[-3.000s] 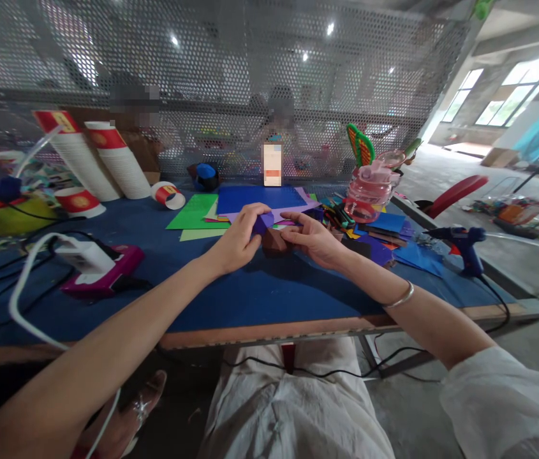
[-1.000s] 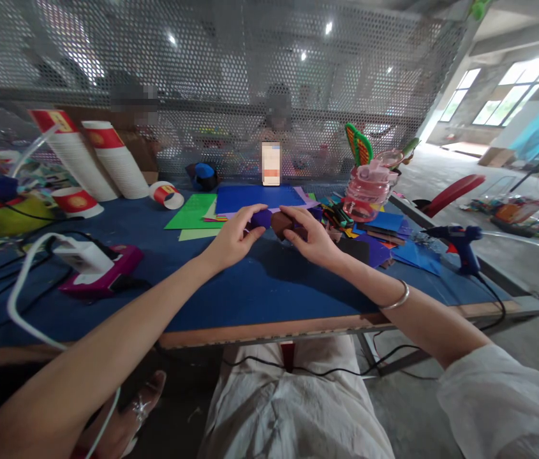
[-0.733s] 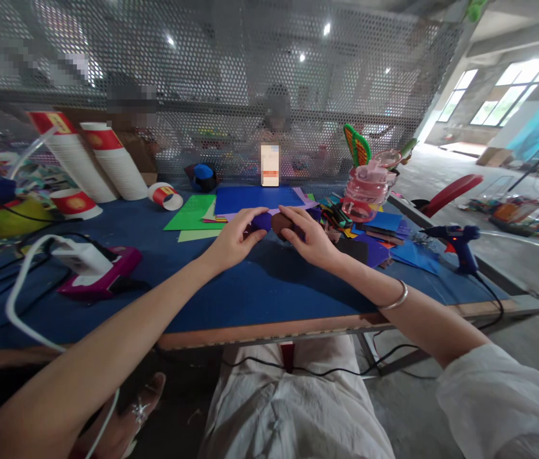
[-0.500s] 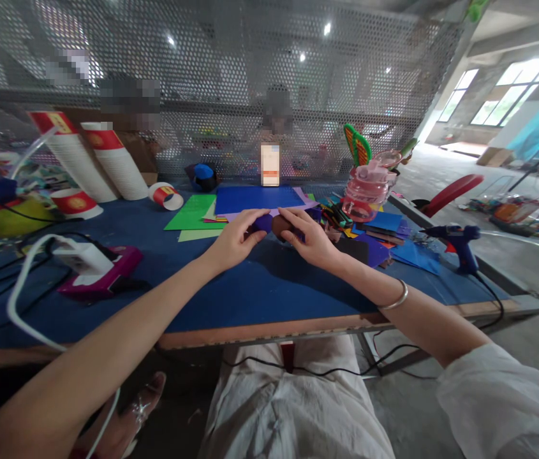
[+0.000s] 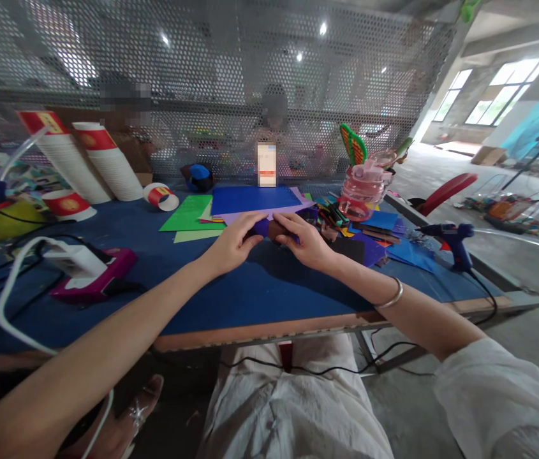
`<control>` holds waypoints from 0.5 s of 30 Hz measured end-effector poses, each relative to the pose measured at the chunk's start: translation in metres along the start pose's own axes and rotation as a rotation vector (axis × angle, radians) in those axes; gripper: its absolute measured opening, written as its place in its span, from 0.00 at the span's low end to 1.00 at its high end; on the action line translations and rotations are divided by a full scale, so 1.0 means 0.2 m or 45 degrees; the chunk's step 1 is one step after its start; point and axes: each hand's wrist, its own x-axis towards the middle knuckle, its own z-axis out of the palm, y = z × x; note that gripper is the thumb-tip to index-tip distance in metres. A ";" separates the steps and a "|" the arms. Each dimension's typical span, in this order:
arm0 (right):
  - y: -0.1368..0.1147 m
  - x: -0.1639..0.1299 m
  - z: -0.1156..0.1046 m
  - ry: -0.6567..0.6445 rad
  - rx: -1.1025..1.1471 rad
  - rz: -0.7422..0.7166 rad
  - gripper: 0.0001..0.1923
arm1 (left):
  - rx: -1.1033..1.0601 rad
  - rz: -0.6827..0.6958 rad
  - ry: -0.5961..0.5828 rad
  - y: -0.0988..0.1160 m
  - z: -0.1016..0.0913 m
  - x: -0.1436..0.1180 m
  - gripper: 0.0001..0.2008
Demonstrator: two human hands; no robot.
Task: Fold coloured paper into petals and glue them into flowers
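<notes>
Left hand: your left hand (image 5: 231, 244) is over the blue table (image 5: 250, 293), its fingers curled and pinching the purple end of the paper piece (image 5: 262, 227).
Right hand: your right hand (image 5: 305, 241) meets it from the other side, thumb and fingers pressed onto the brown end of the same piece; a bangle (image 5: 390, 297) sits on that wrist.
Paper piece: small, purple and brown, held between both hands just above the table, in front of the paper stack; its exact shape is hidden by your fingers.
Paper stack: a dark blue sheet (image 5: 254, 199) lies on top, a green sheet (image 5: 187, 213) beside it to your left.
Right of hands: loose coloured scraps (image 5: 374, 233), a pink plastic jar (image 5: 359, 194) behind them, and a blue glue gun (image 5: 451, 239) standing near the table's right edge.
Left of hands: a white charger (image 5: 75, 260) on a magenta box (image 5: 101, 277), with a white cable (image 5: 8, 299) looping off it.
Far left: two leaning stacks of paper cups (image 5: 97, 159) and one cup on its side (image 5: 161, 196).
Backdrop: a perforated metal screen (image 5: 212, 83) stands along the far edge of the table.
</notes>
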 end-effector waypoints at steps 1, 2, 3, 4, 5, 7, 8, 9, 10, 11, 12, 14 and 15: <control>0.00 0.00 0.00 -0.005 0.002 0.005 0.26 | 0.012 0.002 0.000 0.00 0.00 0.00 0.21; 0.00 0.00 0.00 -0.009 0.005 0.009 0.26 | 0.023 0.004 0.000 0.00 0.00 0.00 0.21; 0.00 0.00 0.00 -0.010 0.007 0.012 0.26 | 0.030 0.006 0.001 0.00 0.00 0.00 0.21; -0.01 0.00 0.00 -0.008 0.010 0.015 0.26 | 0.033 0.006 0.001 -0.01 0.00 0.00 0.21; -0.01 0.01 0.00 -0.006 0.012 0.017 0.26 | 0.030 0.004 -0.001 0.00 0.00 0.00 0.21; -0.03 0.01 -0.01 0.001 0.017 0.020 0.26 | 0.017 0.005 -0.001 0.00 0.00 0.00 0.21; -0.03 0.02 -0.01 0.010 0.021 0.023 0.26 | 0.011 0.005 0.001 0.01 -0.01 0.01 0.22; -0.04 0.02 -0.02 0.020 0.028 0.029 0.26 | 0.010 0.005 0.005 0.01 -0.01 0.01 0.23; -0.05 0.02 -0.02 0.028 0.037 0.039 0.26 | 0.016 0.007 0.012 0.02 -0.02 0.01 0.25; -0.06 0.02 -0.01 0.034 0.047 0.053 0.26 | 0.028 0.010 0.021 0.02 -0.02 0.02 0.28; -0.06 0.02 -0.01 0.038 0.058 0.067 0.25 | 0.041 0.012 0.027 0.02 -0.02 0.02 0.29; -0.08 0.02 0.00 0.033 0.081 0.089 0.24 | 0.055 0.008 0.013 0.03 -0.02 0.02 0.31; -0.08 0.02 0.01 0.030 0.094 0.095 0.24 | 0.052 -0.002 -0.008 0.03 -0.02 0.02 0.31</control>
